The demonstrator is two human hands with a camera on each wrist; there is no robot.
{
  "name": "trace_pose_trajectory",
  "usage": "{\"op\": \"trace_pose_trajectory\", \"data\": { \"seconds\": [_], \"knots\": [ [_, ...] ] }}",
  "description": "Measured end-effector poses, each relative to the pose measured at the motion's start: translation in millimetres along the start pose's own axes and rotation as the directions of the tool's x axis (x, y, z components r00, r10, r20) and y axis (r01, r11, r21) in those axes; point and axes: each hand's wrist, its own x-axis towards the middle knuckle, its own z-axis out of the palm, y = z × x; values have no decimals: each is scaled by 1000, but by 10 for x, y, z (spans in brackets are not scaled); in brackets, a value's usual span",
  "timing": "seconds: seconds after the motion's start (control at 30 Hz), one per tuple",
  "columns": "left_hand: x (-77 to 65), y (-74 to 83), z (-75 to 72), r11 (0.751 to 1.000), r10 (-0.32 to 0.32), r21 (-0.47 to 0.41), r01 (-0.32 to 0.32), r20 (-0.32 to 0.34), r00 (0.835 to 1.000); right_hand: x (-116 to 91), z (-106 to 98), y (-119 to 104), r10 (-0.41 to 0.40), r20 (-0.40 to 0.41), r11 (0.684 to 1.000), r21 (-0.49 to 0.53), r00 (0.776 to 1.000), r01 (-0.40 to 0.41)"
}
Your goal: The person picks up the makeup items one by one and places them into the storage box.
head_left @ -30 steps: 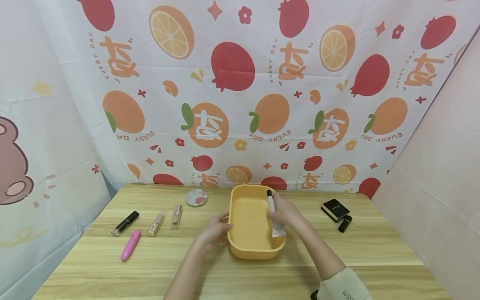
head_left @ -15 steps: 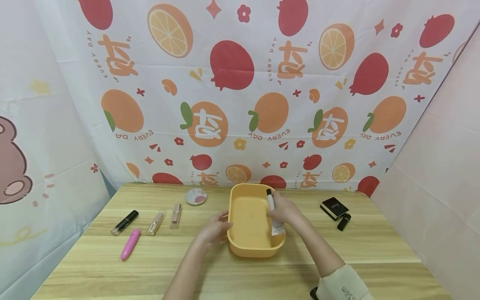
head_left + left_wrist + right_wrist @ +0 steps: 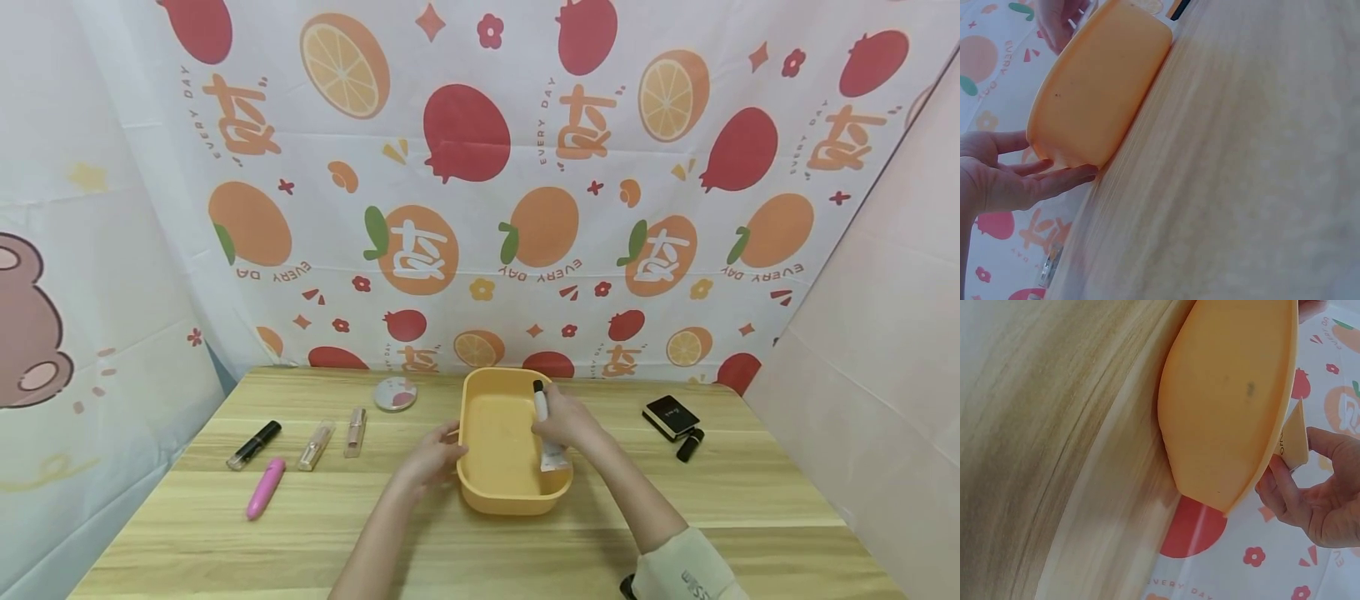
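Left hand (image 3: 431, 457) at the yellow tub (image 3: 501, 505), right hand (image 3: 567, 419) pinching a tube (image 3: 542, 405).
From above, hands apart, tube over the tub's right side; left wrist: straight fingers against the outer wall, probably steadying it; right wrist: thumb and fingers pinch the tube by the rim, likely for control.

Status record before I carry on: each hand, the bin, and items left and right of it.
left hand: grips yellow bin at its left side
right hand: holds white tube over bin's right side
bin: upright on wooden table
left of bin: round disc, two clear-pink tubes, black tube, pink tube
right of bin: black box, small black cylinder
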Motion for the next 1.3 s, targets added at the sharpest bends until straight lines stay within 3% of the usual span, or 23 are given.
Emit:
{"op": "trace_pose_trajectory", "data": {
  "seconds": [0.17,0.47,0.87,1.1,1.3],
  "knots": [
    [-27,45,21,1000,-12,7,12,-5,1000,7,19,9,1,4,1000,16,1000,-1],
    [-209,262,159,1000,-7,9,7,-21,1000,19,46,29,-1,6,1000,16,1000,1],
    [-215,250,163,1000,-9,16,10,-19,1000,-7,65,49,-12,26,1000,21,1000,11],
    [-180,235,156,1000,-16,-26,15,-22,1000,5,16,3,-9,7,1000,26,1000,8],
    [-106,157,104,1000,-18,-2,18,-22,1000,-3,7,-9,-4,8,999,38,1000,4]
  ]
}}
